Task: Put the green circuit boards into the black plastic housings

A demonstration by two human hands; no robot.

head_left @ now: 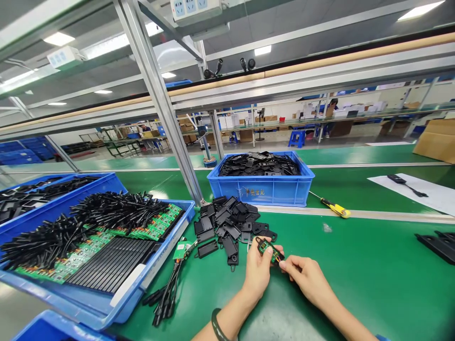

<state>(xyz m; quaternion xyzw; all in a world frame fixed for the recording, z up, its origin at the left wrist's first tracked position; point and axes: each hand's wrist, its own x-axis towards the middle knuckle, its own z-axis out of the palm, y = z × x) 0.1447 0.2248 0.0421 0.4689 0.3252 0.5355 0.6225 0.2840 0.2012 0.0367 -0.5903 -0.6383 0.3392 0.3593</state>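
My left hand (259, 270) is closed around a small black plastic case with a green circuit board (270, 252) lying in it. At the board's right end, my right hand (304, 274) pinches near the short coloured wires; what exactly its fingertips grip is partly hidden. Just beyond my hands lies a loose heap of black plastic case halves (227, 222). Left of my hands, a few green boards with black cables (172, 284) rest on the green bench top.
A blue tray (142, 284) at left holds rows of boards with black cables. Behind the heap stands a blue bin (273, 189) of black parts. A yellow screwdriver (336, 208) lies right of it. Farther right are a white sheet (419, 192) and black pieces (437, 246).
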